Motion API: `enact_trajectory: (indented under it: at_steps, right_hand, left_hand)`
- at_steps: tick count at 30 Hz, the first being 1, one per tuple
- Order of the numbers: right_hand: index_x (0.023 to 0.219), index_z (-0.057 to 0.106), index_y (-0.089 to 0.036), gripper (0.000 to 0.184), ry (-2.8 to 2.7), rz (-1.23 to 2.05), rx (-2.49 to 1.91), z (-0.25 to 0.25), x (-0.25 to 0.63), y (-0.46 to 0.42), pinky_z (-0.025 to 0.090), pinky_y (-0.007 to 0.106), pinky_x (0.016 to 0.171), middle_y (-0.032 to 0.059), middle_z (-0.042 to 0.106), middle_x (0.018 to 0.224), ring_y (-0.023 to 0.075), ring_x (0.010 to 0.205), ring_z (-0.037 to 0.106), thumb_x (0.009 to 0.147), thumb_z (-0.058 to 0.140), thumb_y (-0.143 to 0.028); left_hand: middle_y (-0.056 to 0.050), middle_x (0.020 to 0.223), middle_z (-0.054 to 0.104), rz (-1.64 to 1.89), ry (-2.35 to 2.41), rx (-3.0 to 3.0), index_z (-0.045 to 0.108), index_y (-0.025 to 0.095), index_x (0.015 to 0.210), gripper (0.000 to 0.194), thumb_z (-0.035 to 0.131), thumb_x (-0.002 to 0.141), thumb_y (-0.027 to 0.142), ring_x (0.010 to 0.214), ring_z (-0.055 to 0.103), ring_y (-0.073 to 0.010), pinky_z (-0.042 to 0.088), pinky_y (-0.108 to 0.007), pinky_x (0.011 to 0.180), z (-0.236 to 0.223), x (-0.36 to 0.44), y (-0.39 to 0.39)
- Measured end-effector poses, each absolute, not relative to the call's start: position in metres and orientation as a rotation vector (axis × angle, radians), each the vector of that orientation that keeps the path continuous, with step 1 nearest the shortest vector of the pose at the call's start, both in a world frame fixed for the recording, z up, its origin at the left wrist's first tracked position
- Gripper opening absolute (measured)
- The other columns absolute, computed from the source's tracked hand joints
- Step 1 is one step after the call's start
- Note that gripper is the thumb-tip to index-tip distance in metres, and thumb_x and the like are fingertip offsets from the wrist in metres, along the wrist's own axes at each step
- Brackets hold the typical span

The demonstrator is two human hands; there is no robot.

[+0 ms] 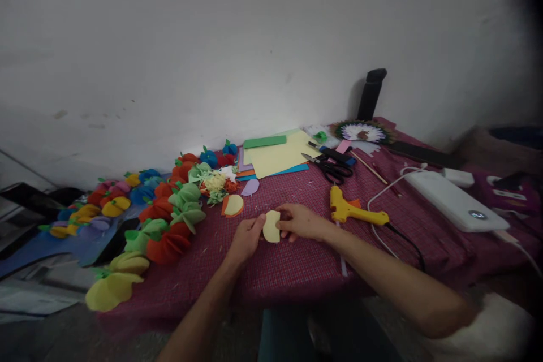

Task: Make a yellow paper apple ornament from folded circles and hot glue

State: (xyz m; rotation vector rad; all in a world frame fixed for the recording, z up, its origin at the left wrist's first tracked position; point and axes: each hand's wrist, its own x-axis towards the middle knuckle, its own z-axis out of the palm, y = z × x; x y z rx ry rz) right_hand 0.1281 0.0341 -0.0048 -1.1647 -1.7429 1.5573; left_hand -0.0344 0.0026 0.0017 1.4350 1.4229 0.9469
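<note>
A pale yellow paper cutout [271,227], rounded on its left side and straight on its right, is held between my two hands above the cloth. My left hand [249,236] pinches its left edge with thumb and fingers. On the right edge, my right hand [300,222] grips it, its fingers partly hidden behind the paper. Left of the hands lies an orange and cream paper piece [233,205], with a lilac paper piece [250,187] just behind it. A yellow glue gun [355,210] rests to the right of my right hand.
Colourful paper pumpkins [169,243] crowd the left side. Paper scraps [215,182] are heaped beside coloured sheets [280,154] at the back. Black-handled scissors [333,169], a cutter [337,155] and a white power bank [460,201] with cables lie right on the red checked tablecloth [292,271].
</note>
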Motion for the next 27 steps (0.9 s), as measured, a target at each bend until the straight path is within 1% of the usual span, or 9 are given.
enact_trajectory:
  at_steps: [3,6,10,12,15,18,20,23,27]
  right_hand:
    - [0.095,0.045,-0.016,0.027,-1.605,1.629,-1.124,-0.005,0.128,0.032,0.049,0.017,0.042,-0.0008,0.059,0.07,0.0096,0.055,0.06,0.07,0.053,-0.008]
    - [0.083,0.042,-0.017,0.023,-1.532,1.611,-1.114,-0.006,0.127,0.032,0.048,0.016,0.043,-0.0034,0.058,0.065,0.0094,0.055,0.061,0.067,0.054,-0.006]
    - [0.077,0.048,-0.016,0.01,-1.599,1.561,-1.152,-0.003,0.127,0.033,0.047,0.016,0.044,-0.0021,0.058,0.061,0.009,0.056,0.06,0.072,0.049,-0.008]
    - [0.078,0.052,-0.016,0.008,-1.667,1.452,-1.205,0.001,0.128,0.033,0.045,0.016,0.043,-0.0023,0.057,0.058,0.0086,0.053,0.058,0.074,0.047,-0.011]
    - [0.079,0.058,-0.017,0.013,-1.847,1.168,-1.259,0.006,0.133,0.033,0.041,0.019,0.044,-0.0019,0.058,0.058,0.0086,0.048,0.053,0.077,0.045,-0.018]
    - [0.077,0.061,-0.018,0.016,-1.989,0.901,-1.251,0.006,0.136,0.034,0.04,0.022,0.053,0.0003,0.061,0.067,0.0108,0.058,0.054,0.078,0.048,-0.028]
    - [0.075,0.059,-0.018,0.017,-2.02,0.828,-1.276,0.002,0.136,0.034,0.04,0.022,0.056,0.0013,0.062,0.07,0.012,0.062,0.055,0.075,0.054,-0.034]
    - [0.08,0.056,-0.018,0.023,-2.025,0.858,-1.322,-0.007,0.133,0.034,0.039,0.022,0.055,0.0012,0.062,0.071,0.0121,0.061,0.054,0.068,0.063,-0.035]
    - [0.089,0.052,-0.018,0.019,-2.03,1.047,-1.254,-0.011,0.131,0.036,0.039,0.021,0.051,-0.0001,0.062,0.073,0.0093,0.053,0.053,0.071,0.058,-0.02]
  left_hand:
    - [0.001,0.05,0.051,0.949,1.421,1.405,0.058,0.011,0.055,0.047,0.046,0.072,0.053,0.05,0.043,-0.0105,0.034,-0.021,0.049,0.001,-0.036,0.003]
    - [0.0,0.051,0.052,0.946,1.431,1.393,0.059,0.01,0.057,0.048,0.046,0.072,0.054,0.051,0.044,-0.0116,0.035,-0.023,0.051,-0.001,-0.039,0.003]
    - [0.0,0.051,0.052,0.958,1.431,1.402,0.056,0.011,0.054,0.049,0.044,0.074,0.054,0.053,0.046,-0.0123,0.036,-0.023,0.052,-0.003,-0.04,0.003]
    - [0.0,0.051,0.051,0.959,1.436,1.412,0.055,0.012,0.053,0.049,0.043,0.074,0.055,0.052,0.046,-0.0121,0.036,-0.023,0.052,-0.005,-0.04,0.003]
    - [0.001,0.049,0.05,0.97,1.456,1.44,0.054,0.012,0.053,0.049,0.043,0.073,0.056,0.052,0.045,-0.0123,0.036,-0.023,0.051,-0.007,-0.041,0.004]
    - [0.001,0.049,0.05,0.978,1.468,1.454,0.054,0.012,0.053,0.049,0.043,0.073,0.056,0.051,0.046,-0.0124,0.035,-0.022,0.05,-0.01,-0.041,0.004]
    - [0.0,0.051,0.051,0.979,1.451,1.458,0.055,0.012,0.055,0.05,0.041,0.074,0.055,0.052,0.046,-0.0123,0.035,-0.022,0.049,-0.011,-0.041,0.004]
    - [0.0,0.054,0.052,0.971,1.427,1.486,0.057,0.011,0.058,0.05,0.04,0.076,0.055,0.052,0.045,-0.0119,0.034,-0.021,0.048,-0.013,-0.04,0.005]
    - [0.001,0.054,0.048,0.945,1.376,1.543,0.055,0.012,0.058,0.046,0.04,0.076,0.052,0.052,0.042,-0.0105,0.031,-0.02,0.048,-0.014,-0.041,0.005]
